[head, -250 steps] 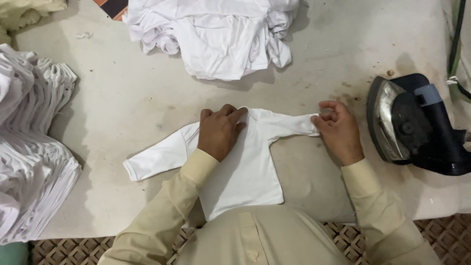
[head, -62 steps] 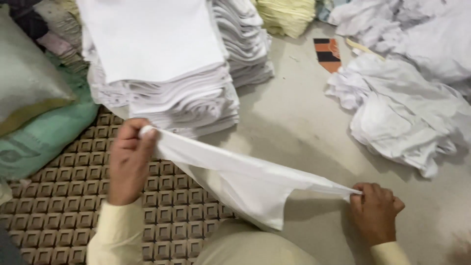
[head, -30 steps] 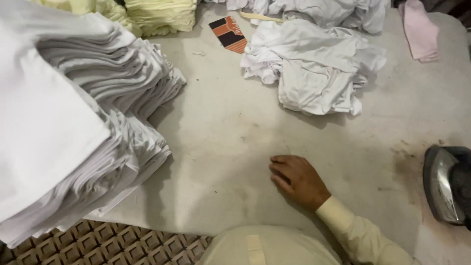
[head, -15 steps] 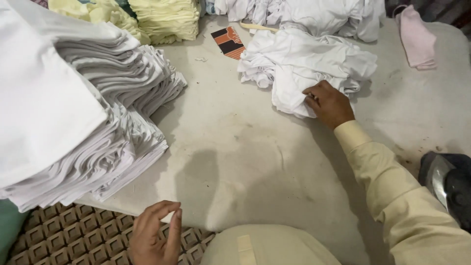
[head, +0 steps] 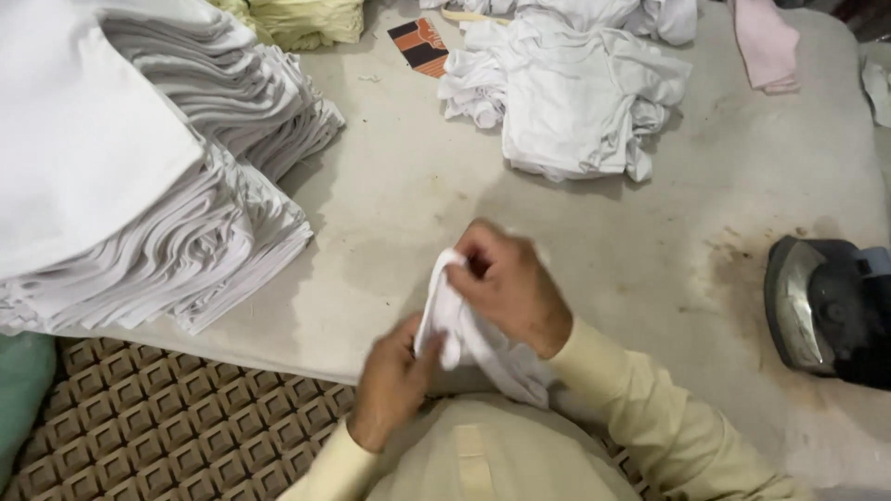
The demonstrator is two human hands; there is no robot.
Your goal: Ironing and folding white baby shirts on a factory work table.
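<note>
Both hands grip one small crumpled white cotton garment at the near edge of the grey padded table: right hand pinching its top, left hand clutching lower down. Tall stack of folded white garments sits left of it, loose white pile beyond, black iron to the right. Best handled, I'd judge, by finding seams, shaking flat, keeping clear of the iron.
</note>
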